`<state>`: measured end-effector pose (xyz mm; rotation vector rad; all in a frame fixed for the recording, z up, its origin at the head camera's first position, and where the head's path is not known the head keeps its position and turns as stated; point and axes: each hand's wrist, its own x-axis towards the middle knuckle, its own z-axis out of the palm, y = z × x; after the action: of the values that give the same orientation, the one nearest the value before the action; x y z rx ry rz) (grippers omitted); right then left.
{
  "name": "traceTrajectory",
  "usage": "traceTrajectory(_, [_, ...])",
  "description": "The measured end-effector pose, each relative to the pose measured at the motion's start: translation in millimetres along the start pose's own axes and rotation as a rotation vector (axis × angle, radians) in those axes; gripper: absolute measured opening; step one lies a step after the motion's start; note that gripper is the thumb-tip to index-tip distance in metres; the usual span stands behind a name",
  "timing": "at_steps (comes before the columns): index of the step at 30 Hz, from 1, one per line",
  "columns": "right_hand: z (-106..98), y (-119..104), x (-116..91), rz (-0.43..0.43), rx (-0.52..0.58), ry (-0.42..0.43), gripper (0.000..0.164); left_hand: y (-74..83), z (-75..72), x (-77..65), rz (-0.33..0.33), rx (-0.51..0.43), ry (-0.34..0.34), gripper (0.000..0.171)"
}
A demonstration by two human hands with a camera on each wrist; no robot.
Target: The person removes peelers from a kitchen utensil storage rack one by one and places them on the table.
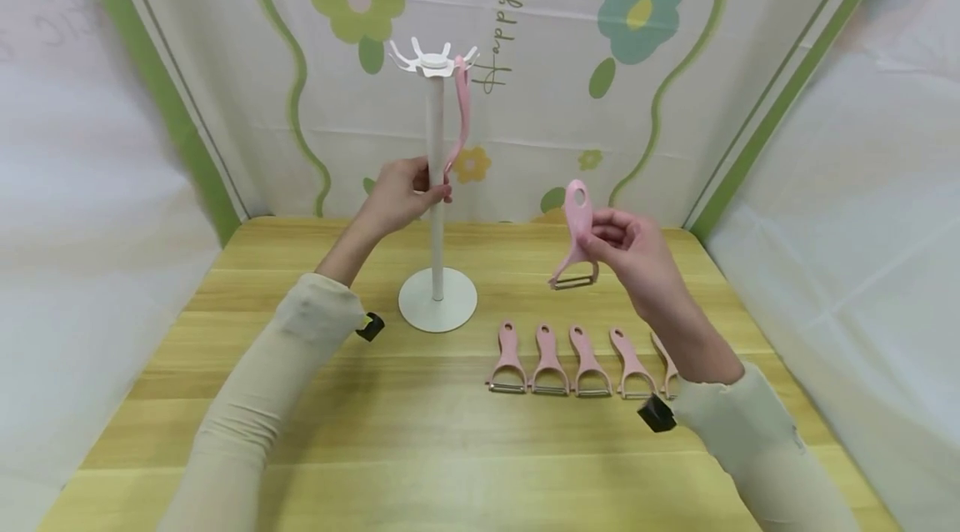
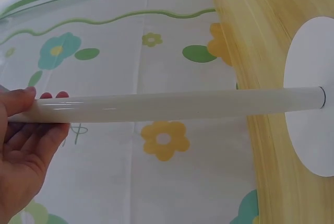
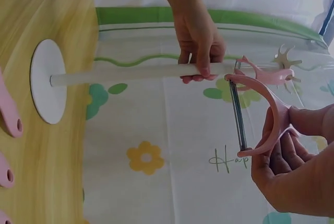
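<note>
A white stand [image 1: 437, 232] with a round base and a crown of hooks rises from the table. My left hand [image 1: 401, 194] grips its pole partway up; in the left wrist view the thumb and fingers wrap round the pole [image 2: 156, 106]. From one hook hangs a pink peeler [image 1: 462, 111], its lower end near the left fingers. To the right, my right hand [image 1: 633, 253] pinches another pink peeler [image 1: 578, 219] by the handle, above the table. That peeler is upright, handle hole up and blade down. The right wrist view shows its blade [image 3: 239, 117] closely.
Several pink peelers [image 1: 550, 361] lie in a row on the wooden table [image 1: 420, 449], handles pointing away; the right wrist partly covers the last one. A flower-printed cloth [image 1: 525, 123] hangs behind, and white cloth walls [image 1: 847, 248] stand at both sides.
</note>
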<state>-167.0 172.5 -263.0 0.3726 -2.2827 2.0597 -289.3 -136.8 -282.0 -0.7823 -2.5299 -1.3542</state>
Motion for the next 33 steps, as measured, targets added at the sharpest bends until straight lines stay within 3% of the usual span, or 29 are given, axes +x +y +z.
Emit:
traceTrajectory(8, [-19.2,26.2,-16.2,0.078,-0.064,-0.002,0.030,0.3,0.2,-0.4,0.014,0.013,0.001,0.012])
traceTrajectory(16, [-39.6,50.0,-27.7,0.135,-0.095,0.012,0.027,0.5,0.9,0.1,0.012,0.010,-0.003,0.012])
traceTrajectory(24, [-59.7,66.6,-42.3,0.181,-0.219,-0.002,0.034,0.0,0.2,-1.7,0.017,0.023,0.007,0.011])
traceTrajectory(33, [-81.3,85.3,-53.8,0.236,-0.240,0.003,0.042,0.4,0.3,-1.8,0.002,0.025,0.010,0.011])
